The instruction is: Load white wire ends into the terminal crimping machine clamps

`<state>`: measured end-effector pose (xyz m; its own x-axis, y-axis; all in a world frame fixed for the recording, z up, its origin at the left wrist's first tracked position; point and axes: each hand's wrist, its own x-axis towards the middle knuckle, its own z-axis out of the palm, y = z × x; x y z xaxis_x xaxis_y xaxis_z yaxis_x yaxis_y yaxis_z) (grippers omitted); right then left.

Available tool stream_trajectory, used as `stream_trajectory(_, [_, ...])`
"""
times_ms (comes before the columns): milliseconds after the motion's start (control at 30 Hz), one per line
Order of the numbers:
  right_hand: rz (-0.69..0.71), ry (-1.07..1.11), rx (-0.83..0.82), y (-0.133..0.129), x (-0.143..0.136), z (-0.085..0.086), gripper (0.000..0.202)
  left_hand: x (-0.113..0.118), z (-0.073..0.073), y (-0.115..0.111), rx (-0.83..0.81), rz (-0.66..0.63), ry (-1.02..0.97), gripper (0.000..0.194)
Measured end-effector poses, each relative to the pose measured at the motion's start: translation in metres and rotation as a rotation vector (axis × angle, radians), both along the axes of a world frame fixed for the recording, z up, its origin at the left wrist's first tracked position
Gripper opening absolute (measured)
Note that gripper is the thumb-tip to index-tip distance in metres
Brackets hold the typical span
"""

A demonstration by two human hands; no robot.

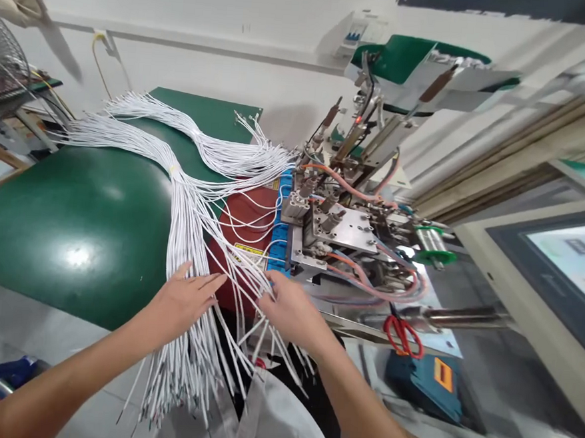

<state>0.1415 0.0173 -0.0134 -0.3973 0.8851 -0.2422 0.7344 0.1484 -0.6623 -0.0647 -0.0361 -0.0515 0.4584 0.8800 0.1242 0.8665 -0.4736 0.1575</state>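
Note:
A thick bundle of white wires [185, 218] runs over the green table and hangs down past its front edge. My left hand [186, 302] lies on this bundle with its fingers spread. Beside it, my right hand [286, 308] is closed around several loose white wires near the blue strip [280, 235]. A second bundle of white wires [227, 154] lies farther back and leads to the machine. Single wires cross the red plate [245, 212] between the bundles and the blue strip.
The machine [342, 229] with orange hoses stands right of the wires. Red-handled scissors [403, 335] are at its front edge, and a screen [571, 252] is at the far right. The green table [82, 224] extends left. A fan [3, 59] stands at the upper left.

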Motion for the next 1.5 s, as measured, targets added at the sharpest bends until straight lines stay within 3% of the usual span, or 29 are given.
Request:
stream_trajectory(133, [-0.083,0.155,-0.029,0.001,0.003,-0.005,0.022,0.001,0.001,0.003,0.077,-0.051,0.008,0.039])
stream_trajectory(300, [-0.19,0.622,-0.51,-0.013,-0.005,-0.026,0.017,0.025,0.005,0.018,0.063,-0.065,0.033,0.04])
stream_trajectory(367, [-0.214,0.709,-0.593,-0.014,-0.005,-0.03,0.015,0.028,0.007,0.023,0.009,-0.066,0.042,0.042])
stream_trajectory(567, [-0.233,0.66,-0.338,-0.005,0.007,-0.023,0.02,0.013,0.028,0.019,-0.146,-0.066,0.12,0.024])
stream_trajectory(667, [-0.129,0.55,-0.304,-0.008,0.012,-0.017,0.027,0.007,0.036,0.014,-0.178,-0.102,0.074,0.025])
stream_trajectory(767, [0.044,0.34,-0.131,-0.017,0.017,-0.013,0.029,0.009,0.034,0.014,-0.115,-0.117,-0.006,0.019])
stream_trajectory(867, [-0.011,0.278,0.003,-0.023,0.028,-0.011,0.022,0.02,0.026,0.019,0.008,-0.164,-0.057,0.017])
stream_trajectory(1000, [-0.114,0.389,-0.037,-0.027,0.048,-0.014,0.023,0.038,0.016,0.027,-0.083,-0.372,-0.027,0.013])
stream_trajectory(1133, [-0.192,0.514,-0.165,-0.031,0.066,-0.022,0.025,0.052,0.013,0.032,-0.256,-0.396,0.077,0.013])
stream_trajectory(1300, [-0.395,0.687,-0.251,-0.031,0.084,-0.031,0.026,0.058,0.032,0.039,-0.395,-0.411,0.069,0.01])
stream_trajectory(1400, [-0.499,0.781,-0.243,-0.03,0.094,-0.038,0.026,0.065,0.048,0.043,-0.523,-0.396,-0.074,0.012])
stream_trajectory(1500, [-0.52,0.868,-0.274,-0.031,0.097,-0.048,0.027,0.084,0.053,0.043,-0.536,-0.448,-0.23,0.018])
